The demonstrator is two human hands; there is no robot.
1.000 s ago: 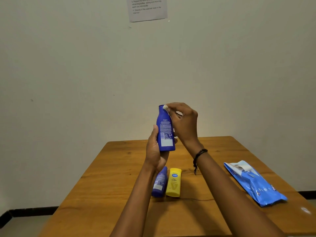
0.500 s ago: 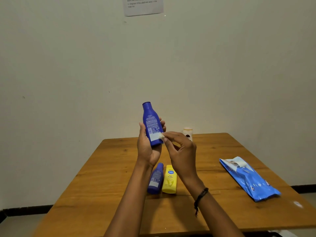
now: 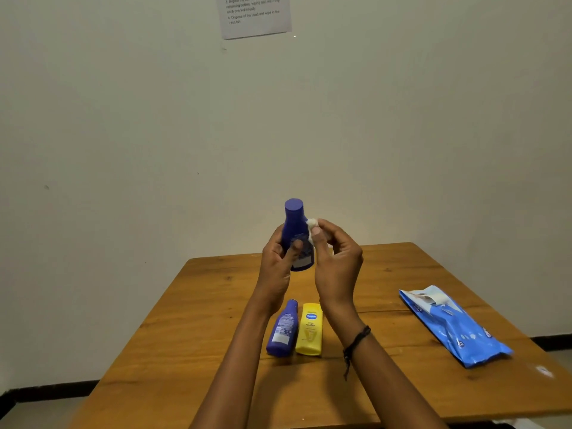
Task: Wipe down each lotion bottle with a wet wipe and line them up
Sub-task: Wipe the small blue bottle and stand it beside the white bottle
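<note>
wooden table (image 3: 201, 305) by pale wall (image 3: 123, 119), left fingers (image 3: 296, 245) around blue bottle (image 3: 295, 230), right fingers (image 3: 318, 232) pinching wipe (image 3: 312, 223)

Bench (image 3: 201, 320) left half bare, wide open for a hand. Centre blocked by 2 lying bottles, blue (image 3: 282, 329) & yellow (image 3: 309, 330), touching side by side. Wipes pack (image 3: 452, 326) takes right side; clear strip betw. pack & bottles. Far edge open.

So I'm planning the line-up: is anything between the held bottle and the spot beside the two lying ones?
Nothing visible. The held blue bottle is above the lying blue bottle and yellow bottle; the table beside them shows bare wood.
</note>
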